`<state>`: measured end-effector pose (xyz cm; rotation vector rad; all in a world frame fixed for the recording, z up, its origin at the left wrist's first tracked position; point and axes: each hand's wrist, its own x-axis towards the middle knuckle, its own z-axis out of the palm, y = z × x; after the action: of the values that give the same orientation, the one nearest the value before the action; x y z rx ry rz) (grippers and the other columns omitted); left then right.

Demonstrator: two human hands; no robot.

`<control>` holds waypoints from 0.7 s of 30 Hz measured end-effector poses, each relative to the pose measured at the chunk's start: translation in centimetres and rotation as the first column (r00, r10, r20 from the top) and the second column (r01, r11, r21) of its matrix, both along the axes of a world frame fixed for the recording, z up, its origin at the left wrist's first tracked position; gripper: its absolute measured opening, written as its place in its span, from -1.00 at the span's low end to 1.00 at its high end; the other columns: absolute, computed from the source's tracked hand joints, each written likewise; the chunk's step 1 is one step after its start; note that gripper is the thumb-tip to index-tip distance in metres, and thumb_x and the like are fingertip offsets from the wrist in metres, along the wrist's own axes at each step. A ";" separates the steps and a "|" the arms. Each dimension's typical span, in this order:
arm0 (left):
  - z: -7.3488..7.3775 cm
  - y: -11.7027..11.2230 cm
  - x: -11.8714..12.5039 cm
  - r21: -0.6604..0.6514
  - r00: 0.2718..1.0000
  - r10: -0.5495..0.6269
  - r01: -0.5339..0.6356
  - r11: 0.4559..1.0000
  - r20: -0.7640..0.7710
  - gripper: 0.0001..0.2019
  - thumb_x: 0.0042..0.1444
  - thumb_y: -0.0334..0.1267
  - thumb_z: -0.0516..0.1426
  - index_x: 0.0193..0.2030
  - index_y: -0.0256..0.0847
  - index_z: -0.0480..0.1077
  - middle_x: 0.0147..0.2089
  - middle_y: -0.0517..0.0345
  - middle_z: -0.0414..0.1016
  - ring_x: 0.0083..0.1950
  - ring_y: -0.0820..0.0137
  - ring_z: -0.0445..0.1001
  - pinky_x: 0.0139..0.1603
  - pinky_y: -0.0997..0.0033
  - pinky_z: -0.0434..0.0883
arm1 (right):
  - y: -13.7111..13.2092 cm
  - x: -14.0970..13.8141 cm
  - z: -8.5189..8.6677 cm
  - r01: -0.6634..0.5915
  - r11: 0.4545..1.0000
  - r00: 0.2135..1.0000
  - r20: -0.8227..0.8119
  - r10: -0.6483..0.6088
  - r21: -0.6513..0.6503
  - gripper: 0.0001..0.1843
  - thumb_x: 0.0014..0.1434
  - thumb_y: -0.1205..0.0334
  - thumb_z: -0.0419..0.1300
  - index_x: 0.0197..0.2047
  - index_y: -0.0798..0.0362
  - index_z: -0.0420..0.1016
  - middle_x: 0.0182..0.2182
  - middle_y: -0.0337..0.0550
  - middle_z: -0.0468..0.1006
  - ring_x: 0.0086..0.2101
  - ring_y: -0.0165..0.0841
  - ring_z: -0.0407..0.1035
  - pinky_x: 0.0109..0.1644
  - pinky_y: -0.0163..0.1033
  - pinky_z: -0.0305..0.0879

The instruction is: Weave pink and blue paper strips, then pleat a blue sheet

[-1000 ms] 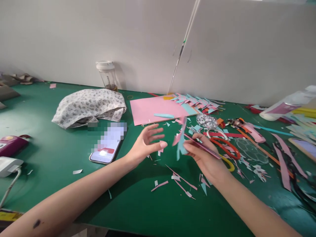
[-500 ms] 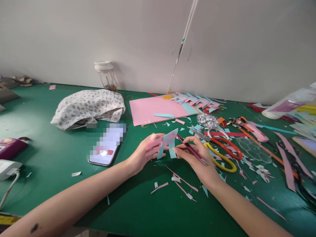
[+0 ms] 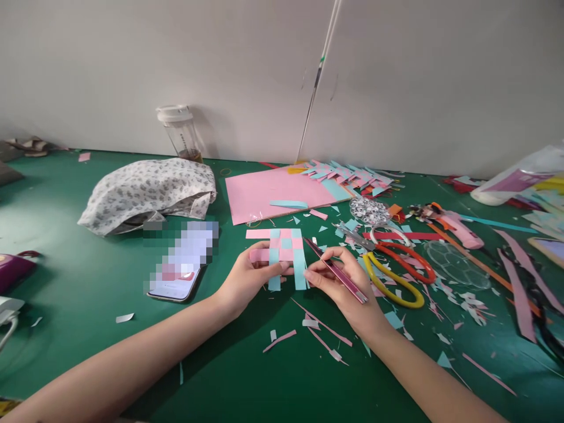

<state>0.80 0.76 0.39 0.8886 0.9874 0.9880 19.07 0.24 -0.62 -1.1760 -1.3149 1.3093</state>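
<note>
Between thumb and fingers, my left hand (image 3: 247,276) grips a small woven piece of pink and light-blue paper strips (image 3: 286,243), face up, its loose strip ends sticking out to the left and downward. My right hand (image 3: 341,279) is closed around a slim dark-red pointed tool (image 3: 339,273), slanting with its tip up and left; its exact kind is unclear. The right thumb and index finger are at the lower end of the right blue strip (image 3: 300,270). Whether they pinch it is hard to see. Orange-and-yellow-handled scissors (image 3: 396,288) lie just right of that hand.
Paper scraps (image 3: 326,335) litter the green table (image 3: 229,376). Behind the hands lie a pink sheet (image 3: 259,191) and a woven strip piece (image 3: 348,174). At left are a phone (image 3: 176,285), a patterned cloth (image 3: 145,191) and a bottle (image 3: 180,132). A pink glue gun (image 3: 462,229) lies right.
The woven paper piece has turned from a tilted, edge-on pose to face me flat. My left thumb now lies across its front. The right hand still holds the dark-red tool.
</note>
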 end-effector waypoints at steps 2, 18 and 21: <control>0.1 0.0 -0.1 -0.013 1.000 -0.021 0.021 1.000 0.007 -0.68 -0.06 -0.26 0.27 -0.15 -0.26 0.35 -0.23 0.06 0.56 -0.27 0.39 0.54 -0.33 0.50 0.41 | 0.0 0.2 0.1 0.028 1.000 1.000 -0.006 -0.028 0.013 -0.68 -0.01 0.24 0.30 -0.31 -0.05 0.18 -0.51 -0.38 0.40 -0.42 -0.43 0.41 -0.28 -0.27 0.40; -0.1 -0.3 0.0 0.022 0.993 -0.107 0.108 0.994 -0.060 -0.69 -0.02 -0.24 0.25 -0.13 -0.24 0.34 -0.18 0.05 0.54 -0.19 0.34 0.55 -0.24 0.46 0.45 | 0.0 0.7 0.5 0.262 0.954 0.963 0.022 -0.268 0.144 -0.71 0.02 0.21 0.26 -0.26 -0.08 0.20 -0.43 -0.32 0.41 -0.32 -0.37 0.44 -0.16 -0.18 0.41; -0.3 -0.3 0.1 0.045 0.992 -0.109 0.112 0.993 -0.067 -0.69 -0.01 -0.22 0.24 -0.13 -0.24 0.33 -0.17 0.04 0.54 -0.17 0.30 0.55 -0.22 0.42 0.45 | -0.4 0.3 0.6 0.142 0.984 0.986 0.076 -0.150 0.105 -0.75 0.04 0.19 0.26 -0.30 -0.06 0.21 -0.47 -0.33 0.40 -0.34 -0.37 0.44 -0.20 -0.21 0.41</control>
<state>0.85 0.42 0.13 1.0105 0.9614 0.8966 19.39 -0.16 0.02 -1.2449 -1.3123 1.0878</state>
